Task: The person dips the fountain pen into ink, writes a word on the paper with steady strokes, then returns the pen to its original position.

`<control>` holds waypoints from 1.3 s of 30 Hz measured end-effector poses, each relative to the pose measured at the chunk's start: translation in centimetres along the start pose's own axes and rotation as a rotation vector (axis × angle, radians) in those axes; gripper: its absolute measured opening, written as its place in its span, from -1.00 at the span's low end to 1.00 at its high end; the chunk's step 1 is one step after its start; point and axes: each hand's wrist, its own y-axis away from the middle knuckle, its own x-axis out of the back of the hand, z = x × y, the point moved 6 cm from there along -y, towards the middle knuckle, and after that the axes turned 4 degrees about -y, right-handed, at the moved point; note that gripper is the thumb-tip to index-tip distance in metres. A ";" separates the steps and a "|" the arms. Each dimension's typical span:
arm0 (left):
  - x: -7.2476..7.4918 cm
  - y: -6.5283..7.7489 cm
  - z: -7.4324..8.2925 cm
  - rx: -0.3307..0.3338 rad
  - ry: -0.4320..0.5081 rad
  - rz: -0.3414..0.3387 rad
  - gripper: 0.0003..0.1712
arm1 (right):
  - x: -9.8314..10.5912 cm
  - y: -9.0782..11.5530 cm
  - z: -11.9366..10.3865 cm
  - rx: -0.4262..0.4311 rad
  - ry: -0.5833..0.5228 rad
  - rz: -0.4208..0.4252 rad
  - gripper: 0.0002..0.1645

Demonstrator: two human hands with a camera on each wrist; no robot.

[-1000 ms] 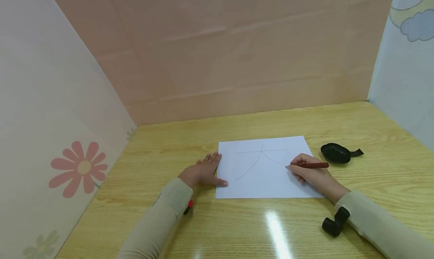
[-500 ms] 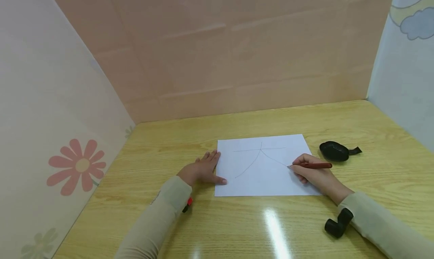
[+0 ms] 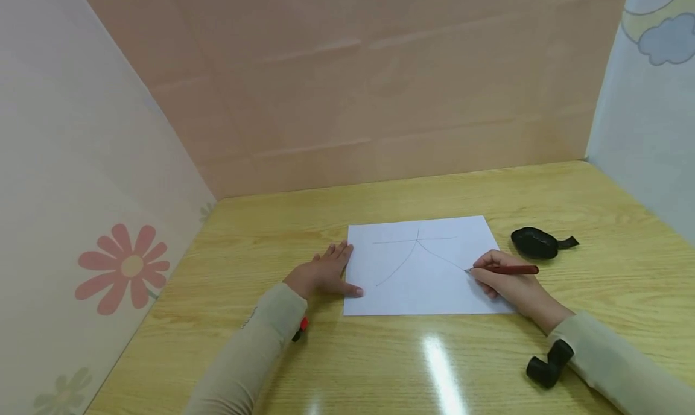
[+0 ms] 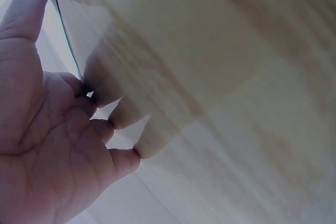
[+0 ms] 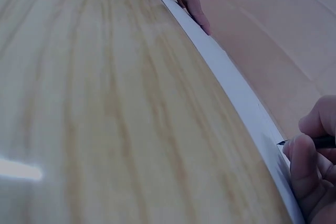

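A white sheet of paper (image 3: 404, 294) lies on the wooden table, bearing thin dark strokes: a short vertical, a long horizontal, and two lines spreading down left and right. My left hand (image 3: 324, 276) rests at the sheet's left edge, thumb on the paper and fingers extended; in the left wrist view the left hand (image 4: 58, 129) touches the tabletop with its fingertips. My right hand (image 3: 513, 282) pinches a dark red pen (image 3: 516, 270), its tip on the paper at the end of the right slanting stroke. In the right wrist view the right hand (image 5: 312, 166) partly hides the pen.
A black rounded object with a strap (image 3: 534, 243) sits right of the paper. A black wrist-worn device (image 3: 549, 364) hangs by the right sleeve. Under the left wrist shows a small red and black piece (image 3: 300, 329). Walls border the table (image 3: 260, 222) at back and sides.
My right hand has moved slightly right and down with the pen, and the right slanting stroke has grown longer. The left hand holds its place on the paper's edge.
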 end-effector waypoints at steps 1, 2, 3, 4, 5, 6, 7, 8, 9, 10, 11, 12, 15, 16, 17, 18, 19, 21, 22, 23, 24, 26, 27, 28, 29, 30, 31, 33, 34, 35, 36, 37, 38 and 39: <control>0.0 0.0 0.0 -0.001 -0.001 -0.001 0.22 | 0.0 0.0 0.0 0.002 -0.002 -0.004 -0.74; -0.1 0.0 0.0 -0.002 -0.003 0.000 0.22 | 0.0 0.1 0.1 0.005 -0.004 -0.006 -0.74; 0.0 0.1 0.0 -0.003 -0.004 0.002 0.23 | 0.1 0.1 0.1 0.007 -0.004 -0.004 -0.74; 0.0 0.1 0.0 -0.005 -0.004 0.005 0.23 | 0.1 0.1 0.1 0.010 -0.004 -0.001 -0.74; 0.0 0.1 0.0 -0.006 -0.005 0.008 0.22 | 0.2 0.2 0.1 0.010 -0.003 0.004 -0.74; 0.1 0.1 0.0 -0.008 -0.003 0.010 0.22 | 0.2 0.2 0.1 0.010 -0.001 0.008 -0.74; 0.1 0.1 0.1 -0.009 0.000 0.009 0.22 | 0.3 0.3 0.1 0.012 -0.002 0.010 -0.74; 0.1 0.2 0.1 -0.010 0.005 0.009 0.22 | 0.3 0.3 0.1 0.011 0.000 0.012 -0.73; 0.1 0.2 0.1 -0.010 0.008 0.008 0.22 | 0.3 0.4 0.2 0.007 0.001 0.014 -0.72; 0.1 0.2 0.1 -0.010 0.011 0.007 0.22 | 0.3 0.5 0.2 0.005 0.000 0.012 -0.72; 0.0 0.2 0.1 -0.010 0.012 0.006 0.23 | 0.3 0.5 0.2 0.001 -0.001 0.011 -0.71; 0.0 0.1 0.1 -0.009 0.014 0.005 0.23 | 0.3 0.6 0.2 0.001 -0.002 0.009 -0.71; 0.0 0.1 0.1 -0.008 0.010 0.008 0.23 | 0.4 0.7 0.3 0.002 -0.007 0.011 -0.71; 0.0 0.1 0.1 -0.007 0.007 0.009 0.22 | 0.4 0.7 0.3 0.004 -0.007 0.012 -0.72; 0.0 0.1 0.1 -0.007 0.004 0.011 0.22 | 0.4 0.7 0.3 0.006 -0.005 0.016 -0.73; 0.0 0.1 0.1 -0.008 0.001 0.013 0.22 | 0.4 0.7 0.2 0.013 -0.004 0.017 -0.73; 0.1 0.2 0.2 -0.009 0.000 0.014 0.21 | 0.4 0.8 0.2 0.016 -0.004 0.021 -0.74; 0.1 0.2 0.2 -0.009 -0.005 0.015 0.21 | 0.4 0.8 0.1 0.024 -0.004 0.028 -0.75; 0.1 0.2 0.2 -0.008 -0.005 0.013 0.21 | 0.4 0.8 0.0 0.033 -0.005 0.027 -0.75; 0.2 0.2 0.2 -0.005 -0.005 0.011 0.22 | 0.4 0.8 0.0 0.037 -0.011 0.031 -0.75; 0.2 0.2 0.2 -0.001 -0.004 0.009 0.22 | 0.3 0.7 -0.1 0.041 -0.021 0.030 -0.75; 0.2 0.2 0.1 0.004 -0.004 0.007 0.23 | 0.3 0.7 -0.1 0.037 -0.044 0.038 -0.75; 0.2 0.2 0.0 0.005 -0.004 0.005 0.23 | 0.3 0.7 0.0 0.032 -0.054 0.048 -0.75; 0.2 0.2 0.0 0.006 -0.003 0.004 0.23 | 0.3 0.7 0.0 0.028 -0.063 0.057 -0.75; 0.2 0.2 0.0 0.005 -0.005 0.005 0.23 | 0.4 0.6 0.1 0.019 -0.073 0.070 -0.75; 0.2 0.1 0.0 0.004 -0.002 0.005 0.23 | 0.5 0.6 0.1 0.011 -0.078 0.079 -0.75; 0.2 0.1 0.0 0.001 -0.001 0.007 0.23 | 0.6 0.6 0.2 0.002 -0.081 0.091 -0.74; 0.1 0.1 0.1 -0.003 0.004 0.006 0.23 | 0.8 0.5 0.2 -0.005 -0.080 0.115 -0.72; 0.1 0.1 0.1 -0.006 0.005 0.007 0.23 | 0.9 0.5 0.2 -0.009 -0.070 0.123 -0.69; 0.1 0.1 0.1 -0.008 0.005 0.008 0.23 | 1.1 0.5 0.2 -0.015 -0.064 0.133 -0.67; 0.0 0.1 0.1 -0.010 0.004 0.009 0.23 | 1.2 0.5 0.1 -0.018 -0.059 0.140 -0.65; 0.0 0.1 0.1 -0.013 0.001 0.011 0.23 | 1.3 0.5 0.1 -0.018 -0.050 0.154 -0.64; -0.1 0.1 0.2 -0.014 0.000 0.011 0.23 | 1.4 0.5 0.0 -0.013 -0.044 0.167 -0.63; -0.1 0.1 0.2 -0.015 -0.001 0.012 0.23 | 1.5 0.5 -0.1 -0.010 -0.035 0.180 -0.62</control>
